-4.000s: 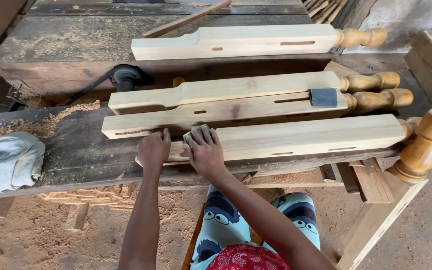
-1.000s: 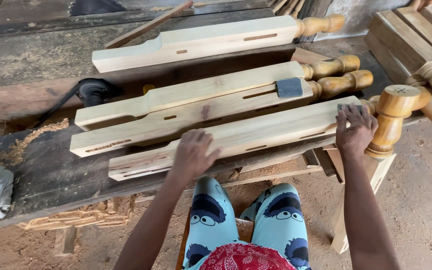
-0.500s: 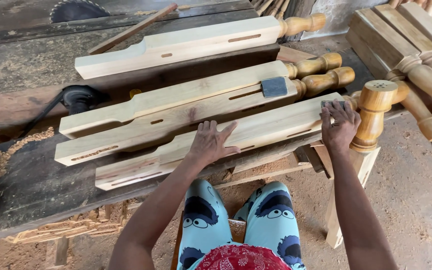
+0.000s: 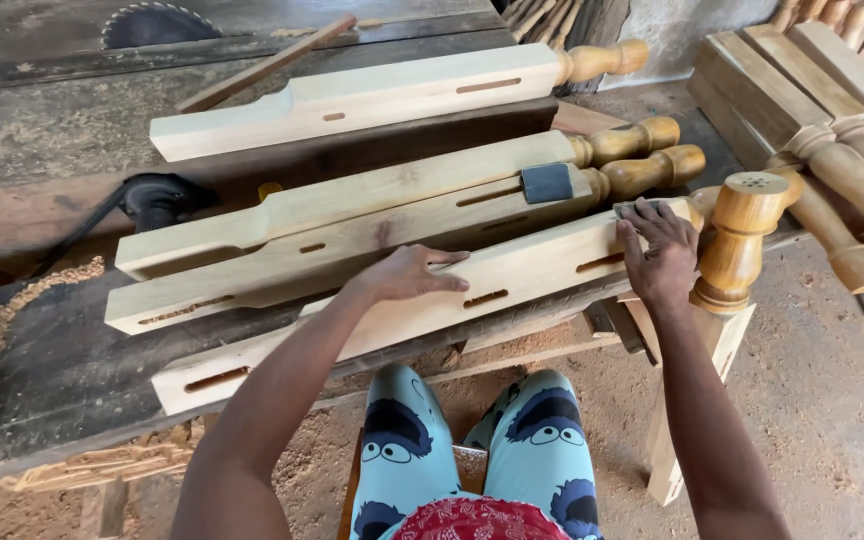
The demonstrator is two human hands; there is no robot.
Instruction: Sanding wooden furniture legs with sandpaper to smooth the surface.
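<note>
A long pale wooden post (image 4: 512, 275) with slots cut in its side lies nearest me across the dark workbench (image 4: 72, 350). My left hand (image 4: 407, 272) rests flat on its middle, fingers spread. My right hand (image 4: 657, 250) presses a small grey sanding pad (image 4: 624, 209) on the post's right end, close to a turned, varnished leg end (image 4: 737, 240). Two similar posts (image 4: 352, 215) lie just behind, and a dark sanding block (image 4: 547, 183) sits on one of them.
A fourth post (image 4: 352, 98) lies farther back on the bench. More turned legs (image 4: 822, 120) are stacked at the right. A black power tool with cord (image 4: 157, 198) and sawdust (image 4: 12, 305) are at the left. A saw blade (image 4: 152, 20) shows at top left.
My right hand slid the sanding pad from the post's left end to its right end. My left hand moved to the middle. The nearest post has turned, so its slots now face me.
</note>
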